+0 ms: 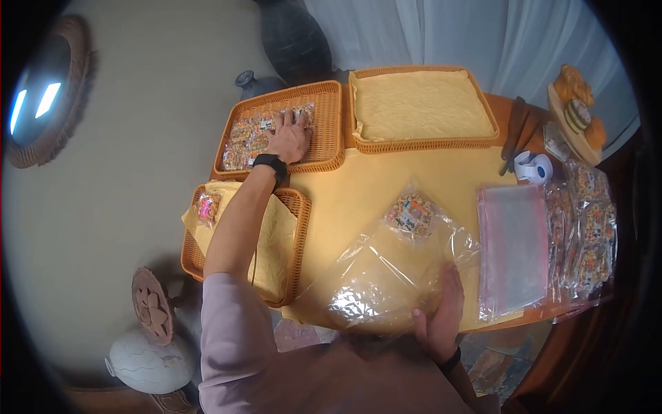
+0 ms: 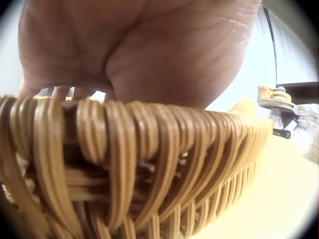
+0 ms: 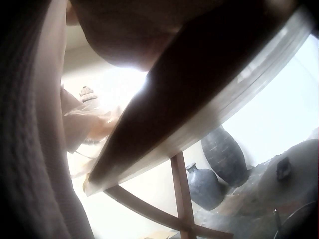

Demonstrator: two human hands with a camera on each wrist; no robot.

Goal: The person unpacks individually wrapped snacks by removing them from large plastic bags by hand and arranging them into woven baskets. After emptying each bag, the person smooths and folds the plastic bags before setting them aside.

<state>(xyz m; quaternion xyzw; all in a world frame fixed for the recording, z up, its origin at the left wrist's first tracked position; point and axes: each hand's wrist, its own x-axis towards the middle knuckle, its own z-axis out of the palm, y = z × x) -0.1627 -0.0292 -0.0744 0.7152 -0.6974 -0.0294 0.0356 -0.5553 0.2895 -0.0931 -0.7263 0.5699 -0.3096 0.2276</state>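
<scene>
My left hand (image 1: 288, 141) reaches over the front rim of a wicker basket (image 1: 324, 148), its spread fingers touching small clear-wrapped packets of a nutty, grainy snack (image 1: 241, 131). In the left wrist view the palm (image 2: 169, 55) is above the woven rim (image 2: 144, 129), which hides most of the fingers. By the front table edge, my right hand (image 1: 445, 317) rests at a large clear plastic bag (image 1: 352, 300), fingers straight and thumb apart. A round wrapped snack packet with a label (image 1: 412, 215) lies at the bag's far corner.
A second basket (image 1: 300, 241) at left holds yellow paper and a pink-labelled packet (image 1: 207, 207). A paper-lined basket (image 1: 424, 145) stands at the back. To the right lie flat clear bags (image 1: 514, 248), filled packs (image 1: 593, 228), a white tape roll (image 1: 533, 167) and a bread stand (image 1: 579, 124).
</scene>
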